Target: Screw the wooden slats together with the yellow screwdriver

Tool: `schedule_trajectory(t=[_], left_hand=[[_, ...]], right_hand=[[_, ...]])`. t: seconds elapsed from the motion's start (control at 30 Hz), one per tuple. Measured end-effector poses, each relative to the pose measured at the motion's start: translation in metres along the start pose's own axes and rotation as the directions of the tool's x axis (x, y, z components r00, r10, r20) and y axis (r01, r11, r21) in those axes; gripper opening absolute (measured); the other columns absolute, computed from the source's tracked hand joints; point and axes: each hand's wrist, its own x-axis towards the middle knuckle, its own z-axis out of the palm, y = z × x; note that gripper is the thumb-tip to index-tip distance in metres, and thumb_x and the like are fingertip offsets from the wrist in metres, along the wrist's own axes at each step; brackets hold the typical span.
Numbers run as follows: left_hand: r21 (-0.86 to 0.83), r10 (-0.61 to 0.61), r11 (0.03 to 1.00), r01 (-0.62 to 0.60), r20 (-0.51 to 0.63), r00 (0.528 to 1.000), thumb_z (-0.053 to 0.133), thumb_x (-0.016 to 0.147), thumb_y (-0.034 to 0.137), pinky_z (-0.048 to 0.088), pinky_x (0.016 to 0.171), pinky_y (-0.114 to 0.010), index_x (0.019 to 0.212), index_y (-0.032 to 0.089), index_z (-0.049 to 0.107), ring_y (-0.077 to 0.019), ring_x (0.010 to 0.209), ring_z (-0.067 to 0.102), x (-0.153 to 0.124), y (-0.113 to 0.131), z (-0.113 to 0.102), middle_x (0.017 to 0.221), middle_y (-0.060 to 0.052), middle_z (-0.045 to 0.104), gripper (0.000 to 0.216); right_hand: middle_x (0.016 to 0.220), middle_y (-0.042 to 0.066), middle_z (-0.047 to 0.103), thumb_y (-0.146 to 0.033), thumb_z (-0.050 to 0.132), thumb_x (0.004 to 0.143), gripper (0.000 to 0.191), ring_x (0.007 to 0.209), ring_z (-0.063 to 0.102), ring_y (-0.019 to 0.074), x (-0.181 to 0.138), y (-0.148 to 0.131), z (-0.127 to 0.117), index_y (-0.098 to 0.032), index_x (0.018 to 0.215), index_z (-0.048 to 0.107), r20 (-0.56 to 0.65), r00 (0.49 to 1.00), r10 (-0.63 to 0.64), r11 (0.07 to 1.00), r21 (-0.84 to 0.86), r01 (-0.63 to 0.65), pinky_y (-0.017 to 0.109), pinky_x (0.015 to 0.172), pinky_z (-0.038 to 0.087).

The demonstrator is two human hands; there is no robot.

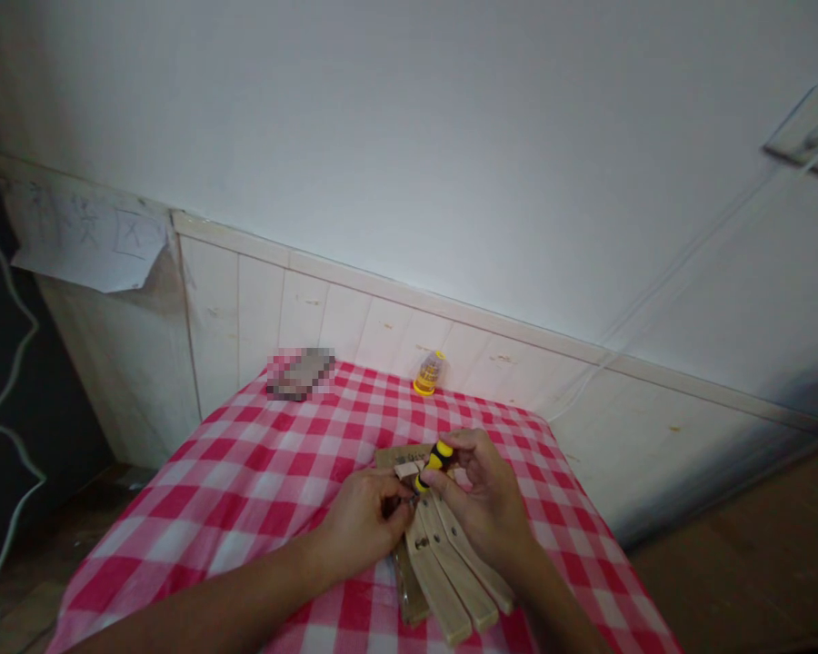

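Note:
My right hand (485, 495) is closed round a small yellow and black screwdriver (434, 462), tilted with its tip pointing down and left. My left hand (366, 522) is pinched shut at the screwdriver's tip, on something too small to make out. Both hands hover over several pale wooden slats (450, 581) lying fanned out on the table with its red and white checked cloth (259, 481). A small wooden block (406, 470) shows just above my left fingers.
A yellow clear-topped bit holder (429, 373) stands at the table's far edge against the white panelled wall. A blurred object (301, 372) lies at the far left corner. A white cable (6, 381) hangs at the left; a wall socket (814, 127) sits at the upper right.

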Motion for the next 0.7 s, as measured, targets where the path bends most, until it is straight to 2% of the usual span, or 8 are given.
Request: schedule_trajectory(t=[0.23, 0.37, 0.43, 0.57, 0.7], left_hand=[[-0.021, 0.004, 1.000, -0.005, -0.010, 1.000, 0.055, 0.075, 0.011, 0.034, 0.057, -0.024, 0.073, 0.016, 0.074, -0.0130, 0.062, 0.056, 0.001, -0.001, 0.001, 0.068, -0.001, 0.064, 0.020], [-0.033, -0.012, 0.999, 0.012, -0.003, 1.000, 0.055, 0.075, 0.012, 0.033, 0.055, -0.024, 0.072, 0.015, 0.074, -0.0131, 0.062, 0.056, 0.001, -0.002, 0.002, 0.069, -0.001, 0.064, 0.019], [-0.032, -0.020, 0.999, 0.020, -0.002, 1.000, 0.055, 0.075, 0.013, 0.033, 0.055, -0.024, 0.072, 0.015, 0.074, -0.0131, 0.062, 0.056, 0.001, -0.003, 0.003, 0.069, -0.002, 0.064, 0.020], [-0.026, -0.024, 0.999, 0.023, -0.002, 1.000, 0.055, 0.075, 0.012, 0.033, 0.056, -0.023, 0.073, 0.016, 0.075, -0.0134, 0.063, 0.056, 0.001, -0.002, 0.003, 0.068, -0.001, 0.064, 0.020], [-0.040, -0.026, 0.999, 0.027, 0.008, 1.000, 0.055, 0.076, 0.012, 0.033, 0.056, -0.022, 0.071, 0.016, 0.074, -0.0126, 0.063, 0.056, 0.002, 0.002, 0.000, 0.067, 0.000, 0.064, 0.021]], right_hand=[[0.098, 0.004, 0.070, -0.017, 0.070, 0.087, 0.027, 0.088, 0.068, 0.0192, 0.005, -0.006, -0.004, -0.028, 0.112, 0.067, 0.078, 0.994, -0.079, 0.996, -0.024, 0.082, 0.032, 0.080, 0.057], [0.117, 0.008, 0.070, -0.016, 0.062, 0.091, 0.037, 0.107, 0.068, 0.0224, 0.001, -0.003, -0.007, -0.028, 0.126, 0.064, 0.117, 0.993, -0.031, 1.000, 0.002, 0.031, 0.037, 0.092, 0.057], [0.121, 0.009, 0.070, -0.015, 0.059, 0.092, 0.038, 0.110, 0.068, 0.0229, -0.001, 0.000, -0.008, -0.028, 0.127, 0.063, 0.128, 0.992, 0.002, 1.000, 0.026, -0.005, 0.038, 0.093, 0.057], [0.110, 0.007, 0.072, -0.015, 0.063, 0.089, 0.036, 0.098, 0.071, 0.0214, -0.001, 0.002, -0.007, -0.028, 0.123, 0.064, 0.085, 0.996, 0.037, 0.999, 0.010, -0.038, 0.035, 0.086, 0.058], [0.095, 0.004, 0.070, -0.020, 0.073, 0.084, 0.028, 0.084, 0.070, 0.0194, 0.001, 0.004, -0.004, -0.025, 0.110, 0.065, 0.004, 0.997, 0.076, 0.997, -0.005, -0.076, 0.031, 0.074, 0.057]])
